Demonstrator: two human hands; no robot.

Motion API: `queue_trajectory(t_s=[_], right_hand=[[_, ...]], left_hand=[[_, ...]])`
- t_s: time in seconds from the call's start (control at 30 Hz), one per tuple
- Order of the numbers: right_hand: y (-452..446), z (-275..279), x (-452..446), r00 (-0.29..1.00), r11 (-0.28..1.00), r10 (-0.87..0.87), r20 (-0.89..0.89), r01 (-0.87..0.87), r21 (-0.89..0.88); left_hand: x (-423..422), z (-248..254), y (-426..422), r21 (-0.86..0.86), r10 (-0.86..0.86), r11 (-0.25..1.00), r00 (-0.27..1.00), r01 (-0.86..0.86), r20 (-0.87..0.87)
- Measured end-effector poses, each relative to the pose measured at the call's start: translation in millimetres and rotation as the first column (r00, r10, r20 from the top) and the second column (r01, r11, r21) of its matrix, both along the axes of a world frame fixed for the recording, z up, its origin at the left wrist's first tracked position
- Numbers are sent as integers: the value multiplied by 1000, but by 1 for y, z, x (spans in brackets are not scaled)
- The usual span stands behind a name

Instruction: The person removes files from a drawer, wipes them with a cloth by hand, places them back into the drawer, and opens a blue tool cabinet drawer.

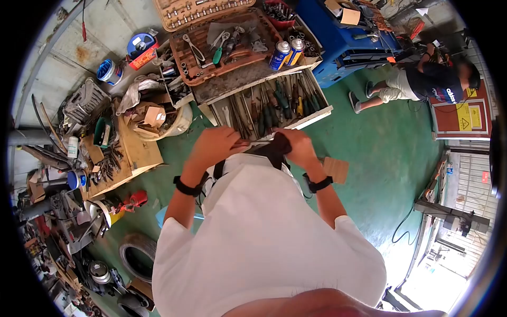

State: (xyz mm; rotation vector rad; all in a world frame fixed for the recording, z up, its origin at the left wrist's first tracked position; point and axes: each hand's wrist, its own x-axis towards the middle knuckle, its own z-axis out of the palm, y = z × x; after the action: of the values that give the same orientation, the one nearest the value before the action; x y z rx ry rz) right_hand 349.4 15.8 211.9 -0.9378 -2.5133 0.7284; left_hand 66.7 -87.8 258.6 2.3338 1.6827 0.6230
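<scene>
Biggest first: smooth green floor [380, 153] opens wide to the right of the right hand; best room to move is that side. Glossy blue metal cabinet [319, 31] stands well beyond the right hand, up and right. Open orange-brown plastic tool case [243, 59] sits well ahead of both hands. Pale metal drawer [316, 116] packed with screwdrivers is pulled out just ahead of the hands; its front lip limits forward travel. Cream round tub [184, 121] filled with cardboard scraps crowds the left hand's outer side. Flat brown cardboard piece [336, 170] lies near the right wrist, outboard. Left hand [215, 145]: fingers bent inward, can't tell if it grips anything. Right hand [300, 147]: fingers curled closed round a dark, soft-looking bundle [280, 145], which sits on its inner side, between the hands.
</scene>
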Motion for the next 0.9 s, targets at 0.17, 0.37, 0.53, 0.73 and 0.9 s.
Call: queue_trajectory(t_s=[0.17,0.37,0.53,0.73,0.9], right_hand=[[13,-19,34,998,991,-55,13,53,123],[-12,29,-40,983,982,138,-121,-121,144],[-1,45,-53,953,1000,14,-303,-20,-16],[21,56,-52,729,887,-366,-578,85,-454],[20,76,-84,416,709,-582,-699,-163,-686]], left_hand=[[-20,7,-17,-13,61,998,998,-61,26],[22,6,5,2,-1,1000,1000,1,27],[13,37,9,-4,162,986,953,-167,257],[13,31,12,-176,326,941,640,-289,695],[44,8,31,-127,193,981,733,-146,653]])
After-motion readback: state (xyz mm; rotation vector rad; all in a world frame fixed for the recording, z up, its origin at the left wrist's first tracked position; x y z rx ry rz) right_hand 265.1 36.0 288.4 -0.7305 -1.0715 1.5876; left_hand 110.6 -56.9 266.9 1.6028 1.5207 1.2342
